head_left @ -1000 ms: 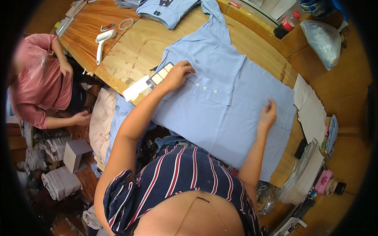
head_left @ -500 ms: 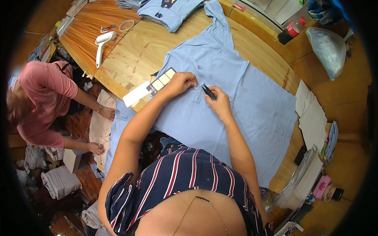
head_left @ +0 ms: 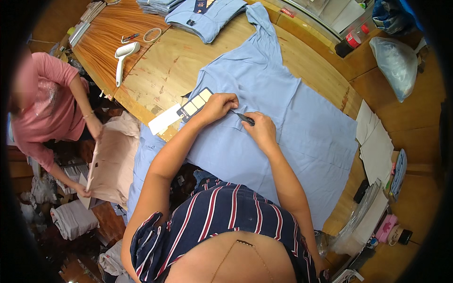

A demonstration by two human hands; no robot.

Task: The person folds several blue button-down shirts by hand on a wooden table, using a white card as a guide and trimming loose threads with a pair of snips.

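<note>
A light blue shirt (head_left: pixel 311 127) lies spread across the wooden table in front of me. At its button placket my left hand (head_left: pixel 217 106) is closed, pinching the fabric between thumb and fingers. My right hand (head_left: pixel 262 130) grips small black thread snips (head_left: pixel 246 119), whose tips point left toward the pinched spot. Whether the blades touch a thread is too small to make out. Beside my left wrist lie a dark hang tag with pale panels (head_left: pixel 194 104) and a white card (head_left: pixel 164 119).
A white lint roller (head_left: pixel 126 51) and a tape ring (head_left: pixel 152 35) lie at the far left. Folded blue shirts (head_left: pixel 207 23) are stacked at the back. A bottle (head_left: pixel 348 43) and papers (head_left: pixel 377 146) are on the right. At left, a person in pink (head_left: pixel 56 101) holds a beige garment (head_left: pixel 113 155).
My right hand has turned the snips and brought their tips left, closer to my left fingers. The person at left has lifted the beige garment's edge.
</note>
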